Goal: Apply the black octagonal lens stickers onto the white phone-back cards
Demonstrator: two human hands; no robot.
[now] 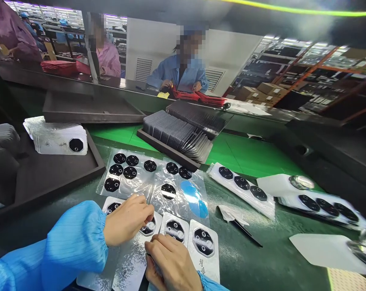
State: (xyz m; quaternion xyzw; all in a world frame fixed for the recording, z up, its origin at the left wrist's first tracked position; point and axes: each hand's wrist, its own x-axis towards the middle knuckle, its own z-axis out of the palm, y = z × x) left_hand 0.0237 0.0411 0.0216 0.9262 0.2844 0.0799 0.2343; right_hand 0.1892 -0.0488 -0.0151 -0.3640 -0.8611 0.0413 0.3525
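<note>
While bent low at bottom centre, left hand [128, 220] fingertips pinched on silver cover [149, 227], right hand [170, 262] curled closed just below, cover's long axis running toward lower left.

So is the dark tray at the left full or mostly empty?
Mostly empty: the dark tray shows bare floor, with one fanned stack of silver covers at its back.
</note>
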